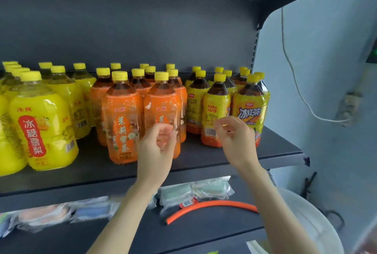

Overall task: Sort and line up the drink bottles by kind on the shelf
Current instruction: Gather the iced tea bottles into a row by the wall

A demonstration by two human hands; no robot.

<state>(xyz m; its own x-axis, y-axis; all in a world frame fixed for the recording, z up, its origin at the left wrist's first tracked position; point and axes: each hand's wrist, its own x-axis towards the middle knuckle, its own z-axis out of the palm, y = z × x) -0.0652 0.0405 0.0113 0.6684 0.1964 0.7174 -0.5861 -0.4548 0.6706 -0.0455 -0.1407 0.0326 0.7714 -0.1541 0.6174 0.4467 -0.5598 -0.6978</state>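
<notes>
Dark shelf (224,157) carrying seven yellow juice bottles (44,127) at left, nine orange bottles (122,119) in the middle, nine tea bottles (250,110) at right, left hand (157,147) fingers curled on nothing, right hand (234,137) fingers blurred, hold unclear

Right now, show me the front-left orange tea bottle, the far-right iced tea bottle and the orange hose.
front-left orange tea bottle (122,123): head view, on its orange label.
far-right iced tea bottle (250,110): head view, on the front label lettering.
orange hose (216,203): head view, on the middle of its curve.

A shop: dark metal shelf (204,164) stocked with grouped drink bottles (122,119)
</notes>
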